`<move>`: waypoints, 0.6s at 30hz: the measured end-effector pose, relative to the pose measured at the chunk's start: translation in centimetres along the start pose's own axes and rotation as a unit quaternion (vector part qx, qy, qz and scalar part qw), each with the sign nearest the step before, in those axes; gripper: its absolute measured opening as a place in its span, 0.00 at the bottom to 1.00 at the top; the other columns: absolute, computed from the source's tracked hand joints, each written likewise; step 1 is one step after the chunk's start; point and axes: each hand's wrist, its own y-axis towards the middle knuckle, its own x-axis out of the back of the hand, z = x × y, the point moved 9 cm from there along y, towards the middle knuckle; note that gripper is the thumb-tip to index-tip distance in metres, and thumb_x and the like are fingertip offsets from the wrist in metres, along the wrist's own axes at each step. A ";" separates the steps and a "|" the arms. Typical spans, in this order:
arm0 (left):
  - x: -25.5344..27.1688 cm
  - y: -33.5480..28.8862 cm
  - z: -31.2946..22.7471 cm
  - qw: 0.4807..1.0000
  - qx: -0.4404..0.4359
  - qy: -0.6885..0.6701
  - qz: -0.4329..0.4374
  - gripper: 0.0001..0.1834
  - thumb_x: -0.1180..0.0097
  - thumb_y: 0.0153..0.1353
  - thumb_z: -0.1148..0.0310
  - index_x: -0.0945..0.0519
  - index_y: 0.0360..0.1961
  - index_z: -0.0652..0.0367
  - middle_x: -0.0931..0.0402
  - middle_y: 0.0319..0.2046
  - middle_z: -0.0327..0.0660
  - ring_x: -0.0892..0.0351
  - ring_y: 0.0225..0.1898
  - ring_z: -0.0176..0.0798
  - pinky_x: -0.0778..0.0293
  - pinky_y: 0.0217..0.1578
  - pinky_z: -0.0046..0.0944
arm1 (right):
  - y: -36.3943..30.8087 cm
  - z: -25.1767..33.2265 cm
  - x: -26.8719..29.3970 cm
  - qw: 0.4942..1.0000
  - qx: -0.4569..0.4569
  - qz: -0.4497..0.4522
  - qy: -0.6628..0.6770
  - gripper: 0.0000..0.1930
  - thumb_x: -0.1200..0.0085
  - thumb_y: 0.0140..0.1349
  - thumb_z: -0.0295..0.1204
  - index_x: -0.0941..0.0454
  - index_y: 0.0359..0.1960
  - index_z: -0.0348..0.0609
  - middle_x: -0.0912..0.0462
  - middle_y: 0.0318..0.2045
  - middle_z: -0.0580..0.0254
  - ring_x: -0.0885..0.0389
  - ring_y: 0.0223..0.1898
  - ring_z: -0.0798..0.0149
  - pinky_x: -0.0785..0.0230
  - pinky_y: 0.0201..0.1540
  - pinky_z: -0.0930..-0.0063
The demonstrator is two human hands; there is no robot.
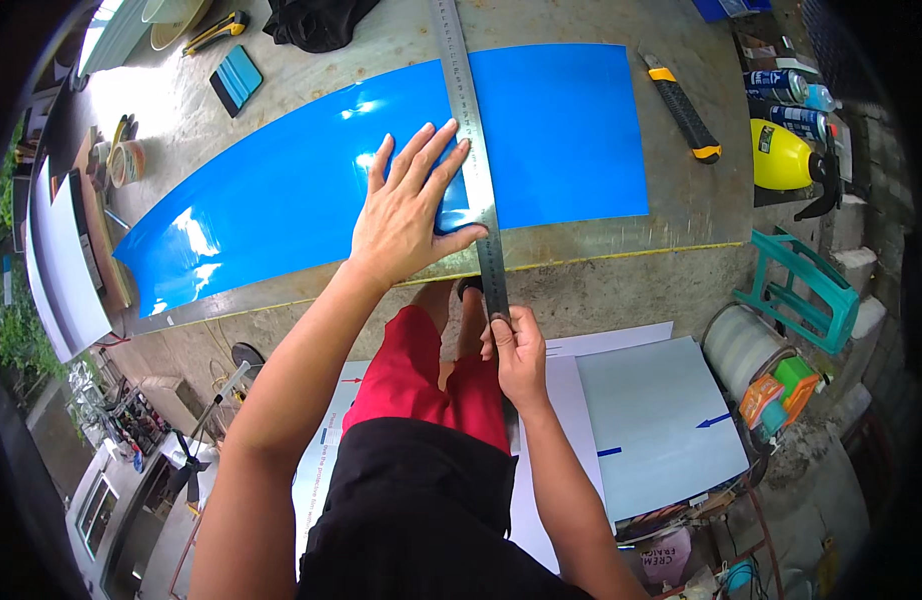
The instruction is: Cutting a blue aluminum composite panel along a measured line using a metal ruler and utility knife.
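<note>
A long glossy blue sheet [556, 130] lies across the metal-topped table, its left end curling up slightly. Across it, running from the far side past the near table edge, is a steel ruler [470, 110]. My left hand [406, 205] lies spread flat on the blue sheet, fingertips and thumb against the ruler's left side. Beyond the table's near edge, my right hand [518, 355] grips the ruler's near end between thumb and fingers. A utility knife [684, 115] with a black and yellow handle rests right of the sheet.
A teal squeegee [237, 80], another yellow cutter [216, 33] and a black cloth [316, 22] lie at the far left. A tape roll [128, 162] stands near the left end. To the right are a yellow spray bottle [781, 155] and a green stool [801, 288]. Large panels [661, 430] lean behind me.
</note>
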 end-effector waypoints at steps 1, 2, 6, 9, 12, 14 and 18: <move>0.0 0.0 0.0 1.000 0.000 0.000 0.000 0.58 0.35 0.54 0.26 0.36 0.80 0.46 0.44 0.81 0.40 0.47 0.82 0.47 0.60 0.82 0.60 | -0.1 0.3 -0.1 1.000 0.000 0.000 0.000 0.07 0.51 0.82 0.28 0.28 0.53 0.38 0.19 0.33 0.63 0.21 0.29 0.74 0.24 0.33 0.77; -0.1 0.0 0.1 1.000 0.003 0.004 0.006 0.58 0.35 0.55 0.27 0.36 0.80 0.46 0.44 0.81 0.40 0.47 0.82 0.47 0.60 0.82 0.60 | -0.1 0.6 -0.2 1.000 -0.005 0.004 0.005 0.08 0.51 0.82 0.28 0.28 0.54 0.37 0.19 0.33 0.63 0.21 0.29 0.74 0.23 0.34 0.77; -0.2 0.3 0.0 1.000 0.005 0.002 0.019 0.56 0.35 0.56 0.29 0.36 0.80 0.46 0.43 0.81 0.40 0.47 0.82 0.47 0.60 0.82 0.60 | -0.2 1.4 -0.2 1.000 -0.010 -0.008 0.005 0.11 0.51 0.82 0.29 0.27 0.59 0.37 0.17 0.31 0.64 0.19 0.29 0.75 0.22 0.34 0.77; -0.1 0.3 0.0 1.000 0.005 0.001 0.018 0.56 0.35 0.56 0.28 0.36 0.80 0.46 0.44 0.82 0.40 0.47 0.82 0.47 0.61 0.82 0.59 | -0.3 1.4 -0.3 1.000 -0.012 -0.009 0.001 0.12 0.51 0.82 0.29 0.27 0.60 0.37 0.17 0.31 0.64 0.19 0.29 0.74 0.21 0.34 0.77; -0.3 0.2 0.1 1.000 0.005 0.000 0.018 0.57 0.35 0.56 0.28 0.36 0.80 0.46 0.44 0.82 0.40 0.47 0.82 0.47 0.61 0.82 0.59 | -0.3 1.1 -0.3 1.000 -0.027 -0.012 0.000 0.12 0.51 0.82 0.29 0.26 0.60 0.37 0.17 0.32 0.64 0.19 0.29 0.74 0.21 0.34 0.76; -0.4 0.2 0.1 1.000 0.005 0.001 0.017 0.57 0.36 0.56 0.27 0.36 0.80 0.46 0.43 0.81 0.41 0.47 0.82 0.47 0.61 0.82 0.59 | -0.4 1.2 -0.2 0.999 -0.034 -0.014 -0.006 0.12 0.51 0.82 0.29 0.26 0.60 0.37 0.17 0.32 0.63 0.19 0.29 0.74 0.21 0.34 0.76; -0.3 0.2 0.2 1.000 0.006 -0.017 0.012 0.56 0.34 0.56 0.29 0.35 0.79 0.46 0.42 0.81 0.41 0.46 0.82 0.48 0.60 0.82 0.60 | -0.5 1.6 -0.3 0.999 -0.044 -0.020 -0.012 0.13 0.51 0.82 0.29 0.27 0.61 0.37 0.17 0.32 0.63 0.19 0.29 0.73 0.21 0.34 0.76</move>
